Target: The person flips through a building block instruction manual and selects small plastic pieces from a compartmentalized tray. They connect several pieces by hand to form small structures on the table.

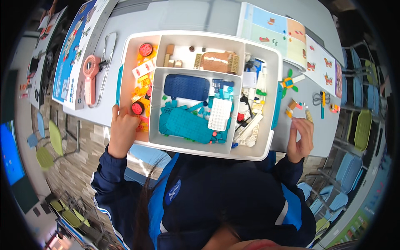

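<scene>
A white sorting tray [200,34] with several compartments full of building bricks lies before me, its near edge close to my body. My left hand [123,127] is closed over the tray's left wall, its fingertips partly hidden beside the compartment of orange and yellow bricks [143,88]. To the right of the tray, my right hand [301,139] is over the table, thumb and fingers slightly apart. Its fingertips are next to a small brown and yellow brick piece [290,110]; whether they touch it I cannot tell. A small brick build with green blades [287,83] lies farther off.
Teal plates [187,125], a dark blue plate [186,86] and a brown plate [216,61] fill the tray's middle compartments. An open instruction booklet [271,35] lies at the far right. A pink handheld fan [90,77] rests on the left, by a blue-and-white box [75,54].
</scene>
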Demonstrator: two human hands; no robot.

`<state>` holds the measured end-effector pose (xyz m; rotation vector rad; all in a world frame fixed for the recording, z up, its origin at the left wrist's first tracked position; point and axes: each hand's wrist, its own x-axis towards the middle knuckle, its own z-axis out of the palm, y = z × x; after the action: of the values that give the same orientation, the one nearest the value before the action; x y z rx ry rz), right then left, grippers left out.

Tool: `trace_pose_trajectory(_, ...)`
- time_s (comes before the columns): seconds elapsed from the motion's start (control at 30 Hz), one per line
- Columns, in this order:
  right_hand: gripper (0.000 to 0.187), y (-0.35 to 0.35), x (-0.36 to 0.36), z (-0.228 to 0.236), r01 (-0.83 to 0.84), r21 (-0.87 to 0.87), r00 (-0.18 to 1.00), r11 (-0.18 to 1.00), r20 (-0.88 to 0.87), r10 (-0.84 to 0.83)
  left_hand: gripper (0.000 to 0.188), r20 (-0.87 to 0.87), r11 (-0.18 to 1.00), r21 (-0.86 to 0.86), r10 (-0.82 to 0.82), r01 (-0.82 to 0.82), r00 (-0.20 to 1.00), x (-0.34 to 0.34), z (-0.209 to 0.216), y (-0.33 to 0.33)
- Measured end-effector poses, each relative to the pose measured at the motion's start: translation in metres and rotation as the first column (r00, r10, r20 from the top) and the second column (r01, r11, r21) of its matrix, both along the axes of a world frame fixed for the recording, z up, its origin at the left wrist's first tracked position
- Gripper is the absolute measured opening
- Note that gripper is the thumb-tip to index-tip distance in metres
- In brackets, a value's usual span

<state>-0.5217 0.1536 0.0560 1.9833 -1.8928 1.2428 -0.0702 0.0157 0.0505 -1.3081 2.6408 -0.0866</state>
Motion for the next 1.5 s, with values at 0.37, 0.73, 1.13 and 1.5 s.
trace_pose_trajectory(0.37, 0.025, 0.029, 0.015, -0.017, 0.044, 0.021, 0.991, 0.999, 0.122, -0.046, 0.008, 0.019, 0.987, 0.068, -0.149, 0.147, 0.989, 0.001, 0.006, -0.003)
trace_pose_trajectory(0.73, 0.023, 0.021, 0.013, -0.015, 0.034, -0.015, 0.990, 0.999, 0.141, -0.031, 0.012, -0.212, 0.998, 0.006, -0.053, 0.056, 0.976, 0.005, 0.017, -0.008)
trace_pose_trajectory(1.13, 0.023, -0.007, 0.025, 0.001, -0.141, -0.050, 0.987, 0.989, 0.065, 0.144, 0.018, -0.637, 0.961, -0.170, 0.061, -0.218, 0.768, 0.001, 0.013, 0.012)
trace_pose_trajectory(1.5, 0.034, -0.102, 0.111, 0.103, -0.613, 0.280, 0.693, 0.739, -0.259, 0.673, 0.041, -0.936, 0.827, -0.035, 0.169, -0.561, 0.308, -0.001, -0.021, 0.027)
